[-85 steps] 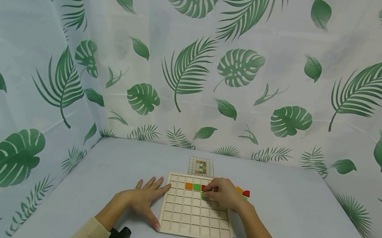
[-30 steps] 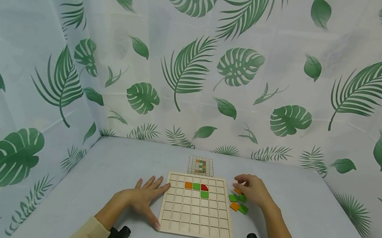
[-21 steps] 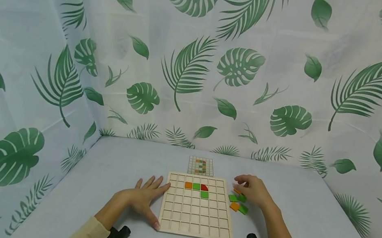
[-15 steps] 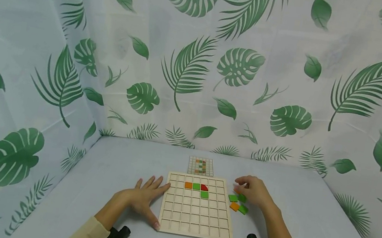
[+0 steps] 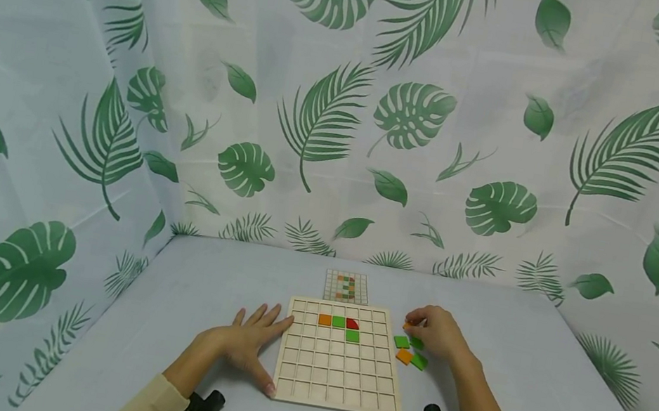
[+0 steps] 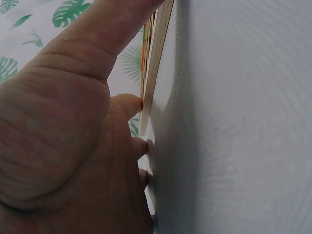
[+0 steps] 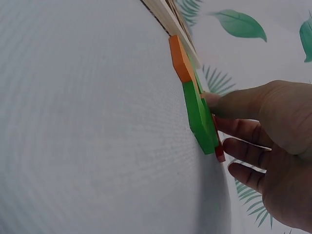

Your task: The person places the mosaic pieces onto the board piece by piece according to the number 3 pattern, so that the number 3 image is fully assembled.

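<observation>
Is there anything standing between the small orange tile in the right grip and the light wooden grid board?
Nothing visible stands between the small orange tile and the light wooden grid board. One flat green tile lies beside that path, nearer the person.

White fabric with green leaf prints hangs around a pale table.

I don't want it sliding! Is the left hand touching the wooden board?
Touching. The head view shows the left hand with its thumb and index finger against the left edge of the wooden grid board.
</observation>
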### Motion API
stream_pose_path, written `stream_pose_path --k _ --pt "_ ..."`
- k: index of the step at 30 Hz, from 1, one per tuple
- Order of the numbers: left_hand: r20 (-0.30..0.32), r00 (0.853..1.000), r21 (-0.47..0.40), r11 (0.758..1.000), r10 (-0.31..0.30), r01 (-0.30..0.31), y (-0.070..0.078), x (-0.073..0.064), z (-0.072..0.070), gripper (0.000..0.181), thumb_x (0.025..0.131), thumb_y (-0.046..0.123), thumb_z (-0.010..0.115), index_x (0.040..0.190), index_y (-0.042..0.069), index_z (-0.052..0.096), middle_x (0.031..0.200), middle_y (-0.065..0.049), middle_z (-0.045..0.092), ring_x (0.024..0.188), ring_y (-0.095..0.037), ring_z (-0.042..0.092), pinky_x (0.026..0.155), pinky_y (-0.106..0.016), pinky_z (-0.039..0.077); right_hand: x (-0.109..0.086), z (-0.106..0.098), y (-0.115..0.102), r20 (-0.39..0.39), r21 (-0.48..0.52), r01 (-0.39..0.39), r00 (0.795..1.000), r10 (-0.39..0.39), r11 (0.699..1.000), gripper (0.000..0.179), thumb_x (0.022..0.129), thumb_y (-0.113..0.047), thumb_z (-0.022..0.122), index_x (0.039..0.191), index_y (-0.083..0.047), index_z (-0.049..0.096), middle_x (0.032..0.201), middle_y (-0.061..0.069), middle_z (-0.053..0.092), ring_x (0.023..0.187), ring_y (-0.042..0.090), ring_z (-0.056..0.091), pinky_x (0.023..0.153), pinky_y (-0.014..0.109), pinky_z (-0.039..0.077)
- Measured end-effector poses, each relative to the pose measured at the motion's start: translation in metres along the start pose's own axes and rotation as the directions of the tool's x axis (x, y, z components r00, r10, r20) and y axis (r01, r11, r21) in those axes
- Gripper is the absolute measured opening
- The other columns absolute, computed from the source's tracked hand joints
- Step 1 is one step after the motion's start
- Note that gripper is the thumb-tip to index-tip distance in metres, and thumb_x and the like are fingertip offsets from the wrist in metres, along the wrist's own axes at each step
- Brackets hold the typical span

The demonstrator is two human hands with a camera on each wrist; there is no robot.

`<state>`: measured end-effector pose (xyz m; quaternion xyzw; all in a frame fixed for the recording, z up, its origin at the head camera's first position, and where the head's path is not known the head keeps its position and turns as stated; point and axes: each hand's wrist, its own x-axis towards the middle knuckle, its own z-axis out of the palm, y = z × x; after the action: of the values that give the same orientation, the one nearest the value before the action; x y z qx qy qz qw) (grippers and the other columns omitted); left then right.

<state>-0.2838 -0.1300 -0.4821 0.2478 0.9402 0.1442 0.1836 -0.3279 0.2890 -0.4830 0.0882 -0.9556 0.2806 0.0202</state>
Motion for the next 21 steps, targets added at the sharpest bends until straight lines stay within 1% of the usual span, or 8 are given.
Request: stream_pose_path --k 5,10,15,18,21 --pt "0.004 1.000 -0.006 1.000 0.002 -0.002 0.0007 -0.0008 -0.0012 0.137 0.063 0.072 0.089 0.169 0.028 0.014 0.177 -0.012 0.001 0.163 -0.040 -0.003 0.124 -0.072 -0.003 -0.0010 0.0008 -0.0018 -0.009 -0.012 -0.016 1.000 0.016 1.000 0.020 0.093 -0.012 0.077 0.110 -0.001 0.078 0.099 0.008 0.073 0.084 0.020 0.059 0.072 0.034 0.050" --pt "0.002 1.000 -0.001 1.000 0.008 -0.008 0.0001 -0.0007 -0.0011 0.137 0.063 0.073 0.088 0.169 0.028 0.014 0.177 -0.012 0.001 0.163 -0.040 -0.004 0.124 -0.072 -0.002 -0.0023 0.0013 -0.0025 -0.018 -0.025 -0.016 1.000 0.016 1.000 0.016 0.093 -0.014 0.077 0.106 -0.003 0.078 0.099 0.008 0.072 0.084 0.021 0.060 0.073 0.035 0.051" --pt "-0.005 1.000 -0.014 1.000 0.021 -0.021 -0.0013 -0.0006 -0.0005 0.138 0.062 0.072 0.089 0.169 0.028 0.013 0.177 -0.013 0.000 0.163 -0.041 -0.004 0.123 -0.073 -0.003 -0.0033 0.0006 -0.0045 -0.008 -0.035 -0.006 1.000 0.006 0.999 0.013 0.093 -0.013 0.076 0.104 -0.007 0.076 0.096 0.005 0.070 0.083 0.019 0.059 0.071 0.035 0.049" --pt "-0.005 1.000 -0.017 1.000 0.021 -0.021 -0.0017 -0.0002 0.0000 0.138 0.062 0.072 0.089 0.169 0.028 0.013 0.177 -0.013 0.001 0.163 -0.041 -0.004 0.123 -0.073 -0.003 -0.0044 0.0004 -0.0062 -0.016 -0.049 0.008 1.000 -0.009 0.999 0.012 0.093 -0.013 0.076 0.104 -0.008 0.074 0.095 0.003 0.070 0.081 0.018 0.058 0.072 0.036 0.046" --pt "-0.004 1.000 -0.014 1.000 0.020 -0.020 -0.0025 0.0002 0.0006 0.138 0.062 0.072 0.089 0.169 0.028 0.013 0.177 -0.013 0.001 0.163 -0.041 -0.004 0.123 -0.073 -0.003 -0.0048 0.0012 -0.0059 -0.031 -0.044 0.015 0.999 -0.016 0.999 0.012 0.093 -0.013 0.077 0.104 -0.009 0.074 0.094 0.003 0.071 0.079 0.017 0.056 0.070 0.036 0.044"
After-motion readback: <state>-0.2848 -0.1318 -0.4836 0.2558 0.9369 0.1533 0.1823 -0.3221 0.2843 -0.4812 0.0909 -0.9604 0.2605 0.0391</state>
